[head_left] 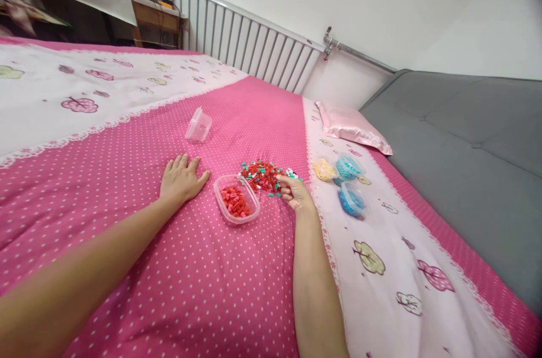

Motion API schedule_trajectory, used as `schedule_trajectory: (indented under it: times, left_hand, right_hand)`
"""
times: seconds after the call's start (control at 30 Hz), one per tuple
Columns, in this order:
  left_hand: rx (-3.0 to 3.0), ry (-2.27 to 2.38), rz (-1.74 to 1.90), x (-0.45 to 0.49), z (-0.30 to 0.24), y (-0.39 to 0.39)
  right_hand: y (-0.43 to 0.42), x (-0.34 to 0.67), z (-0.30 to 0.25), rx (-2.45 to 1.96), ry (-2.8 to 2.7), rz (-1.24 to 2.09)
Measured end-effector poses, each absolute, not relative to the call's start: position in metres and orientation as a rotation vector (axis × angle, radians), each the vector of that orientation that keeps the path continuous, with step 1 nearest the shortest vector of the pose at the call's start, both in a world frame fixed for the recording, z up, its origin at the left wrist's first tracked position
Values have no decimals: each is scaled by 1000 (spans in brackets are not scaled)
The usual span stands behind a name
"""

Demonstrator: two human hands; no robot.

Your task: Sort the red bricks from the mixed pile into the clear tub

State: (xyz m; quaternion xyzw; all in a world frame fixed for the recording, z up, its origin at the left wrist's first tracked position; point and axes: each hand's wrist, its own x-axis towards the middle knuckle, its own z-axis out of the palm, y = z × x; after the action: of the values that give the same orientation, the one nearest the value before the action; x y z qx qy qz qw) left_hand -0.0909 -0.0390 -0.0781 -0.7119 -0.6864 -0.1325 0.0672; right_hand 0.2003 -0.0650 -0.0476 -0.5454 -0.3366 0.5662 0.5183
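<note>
My left hand (180, 180) lies flat on the pink dotted bedspread with its fingers spread, holding nothing. At the right edge of a loose pile of small red, green and white pieces (260, 174), my right hand (295, 191) has its thumb and fingertips pinched together. Whatever is between those fingertips is too small to make out. Between my hands sits a clear plastic container (217, 191), uncovered, with small red and pink pieces (235, 201) inside. It stands just in front of the pile.
A clear pinkish container (199, 125) lies tipped beyond my left hand. To the right are small containers of yellow pieces (324, 169), teal pieces (348, 167) and blue pieces (350, 201). A pink pillow (353, 123) lies near the grey headboard (457, 143); a metal railing (245, 36) runs behind.
</note>
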Motion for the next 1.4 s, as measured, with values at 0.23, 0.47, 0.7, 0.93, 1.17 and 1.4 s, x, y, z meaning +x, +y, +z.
schedule_trajectory:
  times: [0.23, 0.47, 0.7, 0.93, 1.17, 1.4]
  left_hand:
    - [-2146, -2081, -387, -91, -78, -39]
    - [-2148, -2063, -424, -92, -81, -37]
    - [-2157, -2082, -435, -92, -82, -36]
    - [-2148, -2082, -415, -93, -82, -36]
    - [-2148, -2077, -443, -93, -83, -38]
    - [-2151, -2083, -452, -93, -82, -38]
  right_hand:
    - [-65, 196, -31, -981, -567, 1728]
    - [-74, 174, -14, -683, -229, 1938]
    - [-87, 145, 0, -636, -289, 1981]
    - [-94, 115, -3, -725, -323, 1819]
    - [-95, 102, -10, -727, -561, 1617]
    - [-98, 100, -11, -756, -798, 1519]
